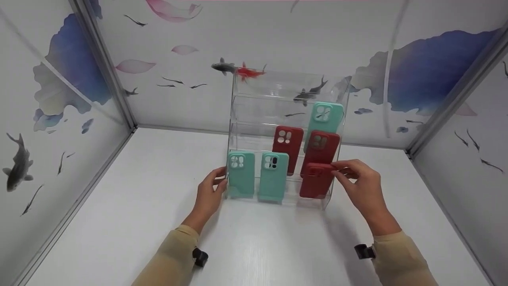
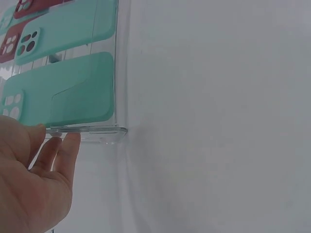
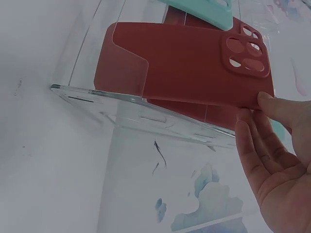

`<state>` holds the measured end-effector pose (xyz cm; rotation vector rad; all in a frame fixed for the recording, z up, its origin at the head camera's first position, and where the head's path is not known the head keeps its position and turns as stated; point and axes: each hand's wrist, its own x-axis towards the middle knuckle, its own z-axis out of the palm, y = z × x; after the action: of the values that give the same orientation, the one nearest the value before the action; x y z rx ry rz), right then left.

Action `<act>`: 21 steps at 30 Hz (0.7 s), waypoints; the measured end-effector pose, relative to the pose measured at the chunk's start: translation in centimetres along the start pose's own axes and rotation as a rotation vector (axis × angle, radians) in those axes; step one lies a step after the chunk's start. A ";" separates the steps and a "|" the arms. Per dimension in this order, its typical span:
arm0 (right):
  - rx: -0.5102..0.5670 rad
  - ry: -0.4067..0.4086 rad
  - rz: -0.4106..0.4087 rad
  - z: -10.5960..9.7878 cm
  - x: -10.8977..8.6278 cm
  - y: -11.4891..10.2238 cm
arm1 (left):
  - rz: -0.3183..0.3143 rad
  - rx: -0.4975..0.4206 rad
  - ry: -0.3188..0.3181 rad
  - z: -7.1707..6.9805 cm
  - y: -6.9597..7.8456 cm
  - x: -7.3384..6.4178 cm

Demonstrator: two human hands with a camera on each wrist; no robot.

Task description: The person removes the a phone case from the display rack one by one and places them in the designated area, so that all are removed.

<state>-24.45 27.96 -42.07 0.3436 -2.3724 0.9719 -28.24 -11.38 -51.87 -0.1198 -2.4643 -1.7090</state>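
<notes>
A clear tiered display stand (image 1: 274,96) stands upright with several phone cases leaning in its tiers. My right hand (image 1: 363,186) pinches the upper right corner of a red phone case (image 1: 316,182), whose lower end sits behind the clear front lip in the right wrist view. At the stand's left side, my left hand (image 1: 208,192) grips the edge of the side panel (image 2: 92,129), thumb and fingers at its rim. Close to that hand is a mint green phone case (image 1: 241,174), with another mint case (image 1: 274,176) beside it in the front tier.
Behind the front tier lean a red case (image 1: 289,149), another red case (image 1: 320,149) and a mint case (image 1: 329,119) higher up. The white table (image 1: 158,190) is bounded by printed panels, a back wall (image 1: 178,103) and side walls.
</notes>
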 end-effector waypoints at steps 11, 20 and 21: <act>0.074 0.052 -0.142 0.4 -0.7 -3.4 | 0.002 -0.008 0.008 0.6 -0.4 -0.6; 0.319 -0.099 0.002 3.2 -3.1 -7.5 | -0.002 0.008 0.016 0.3 0.1 -0.3; 0.349 -0.129 0.034 3.7 -3.4 -7.9 | 0.002 0.006 0.017 0.3 0.2 -0.2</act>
<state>-19.77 19.90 -41.75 0.5107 -2.3222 1.4228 -28.05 -11.06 -51.79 -0.1073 -2.4562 -1.6942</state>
